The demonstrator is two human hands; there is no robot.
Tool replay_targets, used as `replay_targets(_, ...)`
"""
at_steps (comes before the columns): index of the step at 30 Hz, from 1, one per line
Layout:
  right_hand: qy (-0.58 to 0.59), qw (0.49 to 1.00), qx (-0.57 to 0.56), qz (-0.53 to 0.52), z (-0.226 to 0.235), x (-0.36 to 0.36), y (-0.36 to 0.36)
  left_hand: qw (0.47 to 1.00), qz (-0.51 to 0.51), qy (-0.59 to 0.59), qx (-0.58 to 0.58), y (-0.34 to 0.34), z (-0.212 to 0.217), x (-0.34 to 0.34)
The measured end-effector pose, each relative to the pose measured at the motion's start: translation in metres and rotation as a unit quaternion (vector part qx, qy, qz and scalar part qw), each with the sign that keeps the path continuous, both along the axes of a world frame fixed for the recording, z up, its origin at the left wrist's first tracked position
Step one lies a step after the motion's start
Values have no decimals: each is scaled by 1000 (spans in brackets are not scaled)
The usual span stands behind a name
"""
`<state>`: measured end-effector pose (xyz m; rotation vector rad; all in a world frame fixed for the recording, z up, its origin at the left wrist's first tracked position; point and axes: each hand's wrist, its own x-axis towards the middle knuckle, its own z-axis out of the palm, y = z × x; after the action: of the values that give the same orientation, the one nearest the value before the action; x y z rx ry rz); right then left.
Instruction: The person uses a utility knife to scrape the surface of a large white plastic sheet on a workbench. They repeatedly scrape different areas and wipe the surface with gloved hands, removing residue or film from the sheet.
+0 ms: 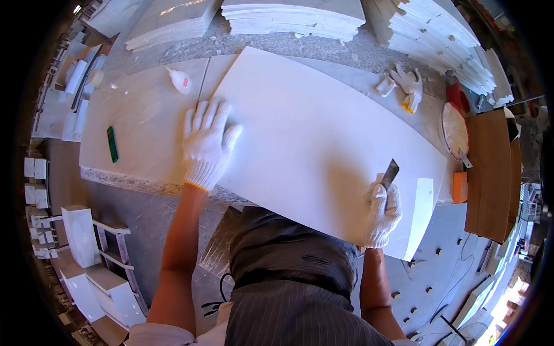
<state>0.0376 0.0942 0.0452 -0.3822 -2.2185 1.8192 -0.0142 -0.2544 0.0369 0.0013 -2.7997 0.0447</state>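
A large, smooth white slab lies at an angle across the worktable, its near right part jutting past the table's front edge. My left hand, in a white knit glove, rests flat at the slab's left edge with its fingers spread. On the right, my gloved right hand is closed around a scraper; its flat grey blade points up and away from me, and the grip is hidden in the fist. This hand is over the slab's near right part, beside a bright patch of light.
On the table's left are a white squeeze bottle and a green slim tool. A spare glove lies at the far right. Stacked slabs line the back. Rightward stand a paste-filled bowl, an orange block and a cardboard box.
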Motion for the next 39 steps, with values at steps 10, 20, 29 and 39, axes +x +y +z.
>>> replay_targets(10,-24,997,-3,69,-4,17,-3,995,51,35,80,-24,26,111)
replay_targets(20,-36,868,-73,489,22,54,-60,913,113,162,356,-11,14,134)
replay_targets(29,-31,837,-24,546,14,55,-72,777,196,175,572,-1,22,142)
replay_targets(39,-38,839,-7,543,13,56,-75,745,246,103,611,-12,22,150)
